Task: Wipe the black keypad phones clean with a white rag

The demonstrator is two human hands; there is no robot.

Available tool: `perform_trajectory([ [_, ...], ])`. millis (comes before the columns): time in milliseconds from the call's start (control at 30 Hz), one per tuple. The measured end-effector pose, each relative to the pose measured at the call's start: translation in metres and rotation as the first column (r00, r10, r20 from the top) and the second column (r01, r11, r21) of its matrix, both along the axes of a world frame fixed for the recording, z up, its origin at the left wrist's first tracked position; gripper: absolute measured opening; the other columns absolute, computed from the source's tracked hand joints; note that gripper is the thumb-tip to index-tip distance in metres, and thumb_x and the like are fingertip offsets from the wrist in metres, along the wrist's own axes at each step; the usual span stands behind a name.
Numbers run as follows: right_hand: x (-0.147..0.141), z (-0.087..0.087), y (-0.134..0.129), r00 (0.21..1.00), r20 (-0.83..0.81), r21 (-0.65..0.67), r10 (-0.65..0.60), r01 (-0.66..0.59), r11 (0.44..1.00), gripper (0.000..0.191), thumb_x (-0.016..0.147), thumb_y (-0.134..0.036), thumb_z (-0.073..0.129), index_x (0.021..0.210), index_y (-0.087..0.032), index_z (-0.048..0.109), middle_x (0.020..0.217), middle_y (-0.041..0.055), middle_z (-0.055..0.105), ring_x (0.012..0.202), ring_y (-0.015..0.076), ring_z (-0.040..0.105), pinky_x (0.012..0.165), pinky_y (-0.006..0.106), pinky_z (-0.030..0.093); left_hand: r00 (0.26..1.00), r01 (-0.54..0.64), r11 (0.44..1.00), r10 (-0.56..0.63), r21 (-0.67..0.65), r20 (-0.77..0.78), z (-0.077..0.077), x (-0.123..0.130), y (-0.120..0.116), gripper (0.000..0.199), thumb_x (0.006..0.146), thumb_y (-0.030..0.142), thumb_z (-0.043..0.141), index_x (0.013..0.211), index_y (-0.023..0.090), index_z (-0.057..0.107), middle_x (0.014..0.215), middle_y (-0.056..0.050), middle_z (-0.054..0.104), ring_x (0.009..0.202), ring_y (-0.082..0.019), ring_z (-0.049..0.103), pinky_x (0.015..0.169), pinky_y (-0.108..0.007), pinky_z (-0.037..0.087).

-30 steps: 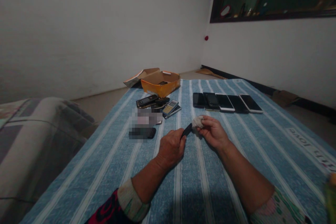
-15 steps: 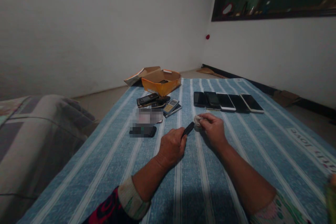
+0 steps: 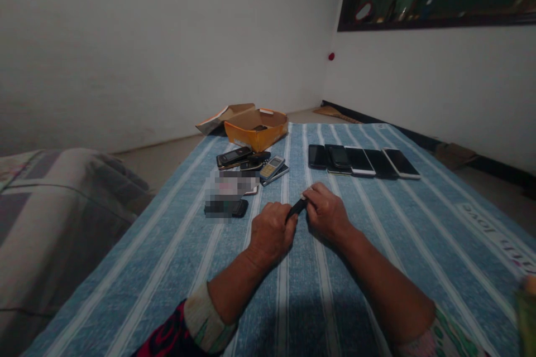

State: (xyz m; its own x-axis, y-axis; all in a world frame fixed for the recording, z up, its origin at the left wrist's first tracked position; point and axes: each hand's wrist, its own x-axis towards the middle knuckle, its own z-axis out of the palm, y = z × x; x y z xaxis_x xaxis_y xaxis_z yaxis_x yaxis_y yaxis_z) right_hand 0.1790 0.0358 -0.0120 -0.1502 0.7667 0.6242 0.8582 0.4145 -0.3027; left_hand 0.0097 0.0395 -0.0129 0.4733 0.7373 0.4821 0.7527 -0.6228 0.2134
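Over the middle of the striped blue cloth, my left hand point(image 3: 273, 232) grips a thin black phone point(image 3: 296, 208) seen nearly edge-on. My right hand point(image 3: 328, 211) is closed at the phone's upper right end, pinching a small pale cloth point(image 3: 307, 194) against it; most of that cloth is hidden by the fingers. Left of the hands lies a heap of old phones, among them a keypad phone point(image 3: 272, 168) and a dark phone point(image 3: 240, 208). Beyond my right hand, several phones lie side by side, including a white-edged one point(image 3: 360, 161).
An open orange box point(image 3: 255, 136) with dark items inside stands at the table's far left edge, its lid beside it. Striped cloth point(image 3: 167, 268) covers the table. A fabric-covered seat point(image 3: 71, 223) is at the left, and white walls rise behind.
My right hand has moved slightly left and down, bringing the pale cloth onto the end of the black phone. My left hand keeps its grip on the phone.
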Motion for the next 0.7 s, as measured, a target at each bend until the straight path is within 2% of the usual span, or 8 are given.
perform_trajectory([
  [167,-0.007,0.001,-0.005,0.993,0.115,-0.012,-0.024,0.026,1.0,0.02,0.08,-0.005,0.045,0.075,-0.018,0.06,0.079,0.0058,0.054,0.075,0.0183,0.049,0.066,0.028,0.04,0.999,-0.042,0.999,0.042,0.0,-0.033,0.0,0.001,-0.001,0.017,0.088,0.024,0.051,0.077,0.016,0.062,0.073,-0.007,0.062,0.074,-0.022,0.057,0.068,-0.034,0.046],
  [333,-0.019,0.003,-0.01,0.986,0.162,0.01,0.023,-0.025,1.0,0.018,0.077,-0.005,0.047,0.072,-0.018,0.058,0.077,0.0058,0.054,0.074,0.0188,0.047,0.066,0.029,0.039,0.999,-0.027,1.0,0.027,0.014,-0.025,-0.001,0.001,0.0,0.02,0.089,0.025,0.048,0.075,0.017,0.061,0.072,-0.006,0.062,0.073,-0.021,0.057,0.068,-0.033,0.046],
  [533,-0.03,0.004,-0.018,0.979,0.193,0.052,0.067,-0.079,0.996,0.02,0.082,-0.007,0.046,0.07,-0.018,0.059,0.074,0.0053,0.053,0.072,0.0186,0.046,0.064,0.03,0.037,0.999,-0.027,0.999,0.028,0.019,-0.046,0.001,0.0,0.001,0.018,0.084,0.017,0.048,0.07,0.017,0.058,0.069,-0.006,0.062,0.069,-0.02,0.056,0.066,-0.033,0.046],
  [700,-0.022,0.002,-0.013,0.972,0.235,0.093,-0.006,-0.017,0.996,0.022,0.083,-0.007,0.048,0.07,-0.017,0.061,0.075,0.0068,0.054,0.073,0.02,0.045,0.064,0.031,0.035,0.999,0.0,1.0,0.001,0.011,-0.038,0.0,-0.001,0.0,0.021,0.089,0.023,0.047,0.075,0.016,0.061,0.071,-0.007,0.063,0.071,-0.021,0.057,0.068,-0.034,0.047],
])
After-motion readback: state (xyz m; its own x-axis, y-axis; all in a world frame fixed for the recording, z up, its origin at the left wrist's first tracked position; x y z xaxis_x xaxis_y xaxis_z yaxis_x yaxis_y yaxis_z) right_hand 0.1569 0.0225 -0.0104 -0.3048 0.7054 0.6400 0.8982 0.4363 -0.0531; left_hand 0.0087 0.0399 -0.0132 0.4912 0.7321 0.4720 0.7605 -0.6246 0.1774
